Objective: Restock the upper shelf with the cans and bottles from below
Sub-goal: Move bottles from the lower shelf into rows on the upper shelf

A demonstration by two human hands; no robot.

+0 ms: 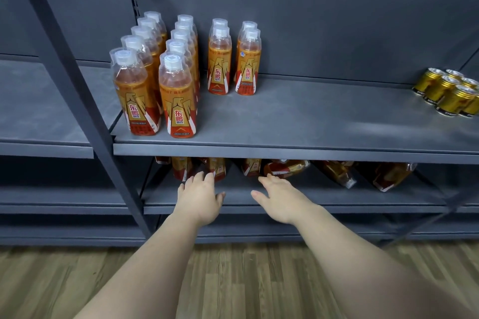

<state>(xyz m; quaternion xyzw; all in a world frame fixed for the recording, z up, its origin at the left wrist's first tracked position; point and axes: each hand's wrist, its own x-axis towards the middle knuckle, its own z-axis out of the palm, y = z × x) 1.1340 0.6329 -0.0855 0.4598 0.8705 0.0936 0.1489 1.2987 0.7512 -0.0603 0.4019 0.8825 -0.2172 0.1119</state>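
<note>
Several orange drink bottles (178, 96) with clear caps stand in rows at the left of the upper shelf (311, 147). Gold cans (451, 93) cluster at its right end. On the lower shelf (233, 208), more bottles show under the upper shelf's edge: some upright (216, 168), some lying on their sides (286, 167). My left hand (199, 198) reaches into the lower shelf with fingers spread, fingertips near an upright bottle. My right hand (280, 197) reaches in beside it, fingers extended toward a lying bottle. Neither hand holds anything.
A slanted dark grey upright post (85, 101) crosses the left of the shelving. Another grey shelf bay (44, 142) lies to its left. Wood-pattern floor (77, 280) is below. The upper shelf's middle is bare grey board between bottles and cans.
</note>
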